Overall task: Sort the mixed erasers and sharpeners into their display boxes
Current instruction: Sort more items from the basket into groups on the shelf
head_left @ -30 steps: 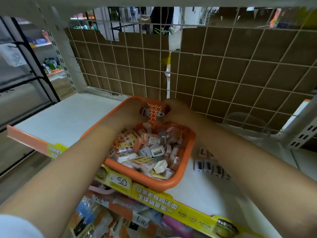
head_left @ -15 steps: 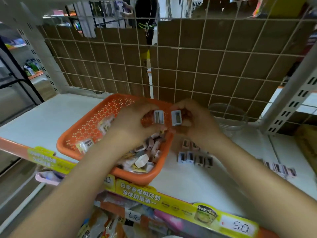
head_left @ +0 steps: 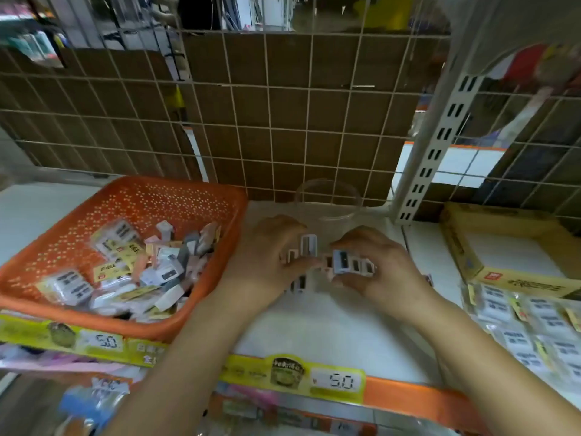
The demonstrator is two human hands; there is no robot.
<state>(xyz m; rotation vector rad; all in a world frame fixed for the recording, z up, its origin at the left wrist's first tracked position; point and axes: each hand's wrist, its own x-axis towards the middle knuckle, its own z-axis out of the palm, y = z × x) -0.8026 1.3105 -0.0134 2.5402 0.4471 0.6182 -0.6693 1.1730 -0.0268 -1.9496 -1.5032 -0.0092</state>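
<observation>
An orange perforated basket (head_left: pixel 163 196) on the white shelf holds a mixed heap of erasers and sharpeners (head_left: pixel 151 265). To its right, my left hand (head_left: pixel 264 256) pinches a white sharpener (head_left: pixel 308 245) upright over the shelf. My right hand (head_left: pixel 377 269) holds a grey-blue sharpener (head_left: pixel 341 261) among a small row of sharpeners (head_left: pixel 361 265) standing on the shelf. More sharpeners (head_left: pixel 298 283) lie partly hidden under my left hand. A yellow cardboard display box (head_left: pixel 490 250) stands at the right.
A clear round plastic tub (head_left: pixel 328 199) stands behind my hands by the wire grid back. Packaged erasers (head_left: pixel 534 322) lie in rows at the right front. A white slotted upright (head_left: pixel 440 146) rises at the right. Price-label strip (head_left: pixel 298 376) runs along the shelf edge.
Both hands have left the basket and moved right and down to the shelf, each carrying a sharpener to the row there. The view has swung to the right.
</observation>
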